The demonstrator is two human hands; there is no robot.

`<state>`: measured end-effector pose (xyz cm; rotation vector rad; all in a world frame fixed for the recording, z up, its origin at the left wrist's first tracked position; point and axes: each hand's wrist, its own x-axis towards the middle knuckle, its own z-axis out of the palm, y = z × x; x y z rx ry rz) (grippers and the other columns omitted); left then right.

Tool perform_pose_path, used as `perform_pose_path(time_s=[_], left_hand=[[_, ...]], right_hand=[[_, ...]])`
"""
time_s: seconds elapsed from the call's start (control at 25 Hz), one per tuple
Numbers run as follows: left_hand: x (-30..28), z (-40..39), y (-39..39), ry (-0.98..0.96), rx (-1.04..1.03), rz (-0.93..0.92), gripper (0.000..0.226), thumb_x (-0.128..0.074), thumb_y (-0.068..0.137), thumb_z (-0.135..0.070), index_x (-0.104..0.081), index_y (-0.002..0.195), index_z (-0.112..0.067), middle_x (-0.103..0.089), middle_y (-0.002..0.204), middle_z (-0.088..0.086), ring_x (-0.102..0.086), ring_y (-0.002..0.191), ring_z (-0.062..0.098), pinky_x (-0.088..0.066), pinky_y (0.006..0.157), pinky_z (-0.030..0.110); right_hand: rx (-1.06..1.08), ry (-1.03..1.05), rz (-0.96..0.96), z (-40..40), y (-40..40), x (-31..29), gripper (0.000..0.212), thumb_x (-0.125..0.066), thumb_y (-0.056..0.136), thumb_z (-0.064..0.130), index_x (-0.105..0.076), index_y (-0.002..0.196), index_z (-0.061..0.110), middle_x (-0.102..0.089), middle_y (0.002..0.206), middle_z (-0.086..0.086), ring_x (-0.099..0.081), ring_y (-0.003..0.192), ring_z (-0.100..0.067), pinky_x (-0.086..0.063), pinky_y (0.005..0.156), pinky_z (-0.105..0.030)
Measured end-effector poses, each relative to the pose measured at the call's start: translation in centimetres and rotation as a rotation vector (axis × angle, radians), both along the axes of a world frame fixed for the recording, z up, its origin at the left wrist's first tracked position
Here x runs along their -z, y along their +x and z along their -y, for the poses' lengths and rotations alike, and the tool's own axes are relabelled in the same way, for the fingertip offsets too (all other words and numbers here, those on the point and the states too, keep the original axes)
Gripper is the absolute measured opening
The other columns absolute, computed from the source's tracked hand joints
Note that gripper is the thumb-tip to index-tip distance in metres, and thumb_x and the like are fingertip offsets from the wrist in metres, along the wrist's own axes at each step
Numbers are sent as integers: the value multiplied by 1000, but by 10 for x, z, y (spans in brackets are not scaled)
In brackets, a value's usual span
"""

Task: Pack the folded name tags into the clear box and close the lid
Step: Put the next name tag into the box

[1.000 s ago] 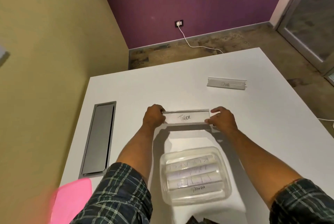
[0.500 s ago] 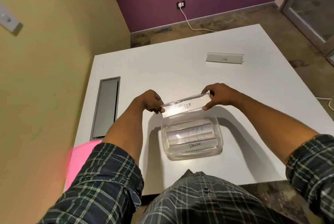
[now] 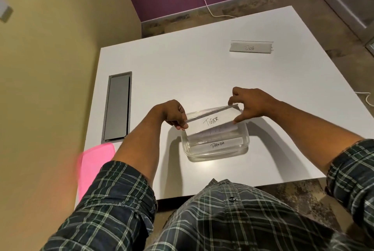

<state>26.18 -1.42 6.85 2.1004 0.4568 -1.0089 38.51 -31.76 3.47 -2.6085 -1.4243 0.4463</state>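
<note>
Left hand (image 3: 174,114) and right hand (image 3: 249,103) each pinch an end of the TIGER name tag (image 3: 211,121) over the clear box (image 3: 216,152); it looks light, stiff and probably slick, best held at its ends.

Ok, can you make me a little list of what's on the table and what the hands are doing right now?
held tag: TIGER tag, tilted over the clear box
left hand: pinches the tag's left end
right hand: pinches the tag's right end
in the box: PANDA tag at the near side, more tags behind it, writing unclear
waiting tag: DOG tag, on the white table, far right
lid: pink lid at the table's near left edge, not yet on the box
</note>
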Motion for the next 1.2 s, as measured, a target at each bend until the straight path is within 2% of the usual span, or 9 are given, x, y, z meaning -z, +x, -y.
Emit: perform_pose_path(time_s=[0.12,0.24,0.36,0.44,0.52,0.6,0.72,0.84,1.2], left_hand=[[7,9,-4,78,62,14,17,-78,76,-2,-65,78,-12,-77,80,10,-68,54,12,-43,53,18],[18,20,-7,129,64,54,14,-76,77,0,-67,88,-3,-76,87,19,-70,59,20,-51,55,24],[30,31,-13,324,164,101,27,-82,73,-14,-67,94,-8,-77,74,6,-67,52,17,-56,63,26],[38,38,-21,480,248,191,25,-77,74,-18,-69,99,-14,-74,78,1,-67,64,19,-55,68,28],[48,43,-30,605,309,297,25,-68,79,-18,-71,103,-18,-69,94,4,-67,84,26,-50,70,29],[57,46,-36,674,347,363,23,-64,81,-19,-71,103,-18,-67,104,7,-67,92,30,-49,72,30],[65,46,-41,729,388,406,21,-61,84,-21,-71,102,-17,-68,103,9,-67,93,33,-50,74,32],[70,46,-43,750,405,418,20,-60,86,-21,-70,103,-16,-68,104,10,-67,93,34,-52,75,34],[65,53,-42,785,493,435,16,-61,84,-22,-68,96,-14,-67,102,10,-68,92,34,-49,72,34]], right_hand=[[-71,20,75,2,-6,7,62,-77,61,68,-64,107,29,-52,106,9,-50,77,-13,-37,65,-27],[-140,-24,172,1,-13,12,57,-74,66,67,-61,101,23,-61,95,5,-59,79,-21,-45,68,-33],[-172,-55,259,-3,-21,19,53,-75,67,60,-56,94,18,-63,80,1,-60,73,-27,-39,64,-33],[-194,-99,320,-8,-28,23,51,-78,69,50,-54,98,15,-65,80,-2,-61,76,-29,-35,67,-34],[-217,-171,360,-15,-33,26,49,-75,72,40,-54,107,14,-68,88,-4,-62,84,-30,-39,73,-36],[-232,-257,383,-21,-38,29,52,-73,75,35,-51,118,14,-69,97,-5,-63,91,-30,-41,78,-37],[-259,-336,399,-24,-47,35,47,-68,83,29,-48,124,17,-69,103,-3,-64,96,-29,-41,80,-35],[-239,-337,419,-20,-51,37,34,-57,85,15,-50,118,18,-67,99,-2,-65,90,-28,-38,76,-34],[-162,-283,415,-14,-57,47,33,-58,78,10,-57,110,16,-66,99,-2,-62,93,-28,-39,82,-37]])
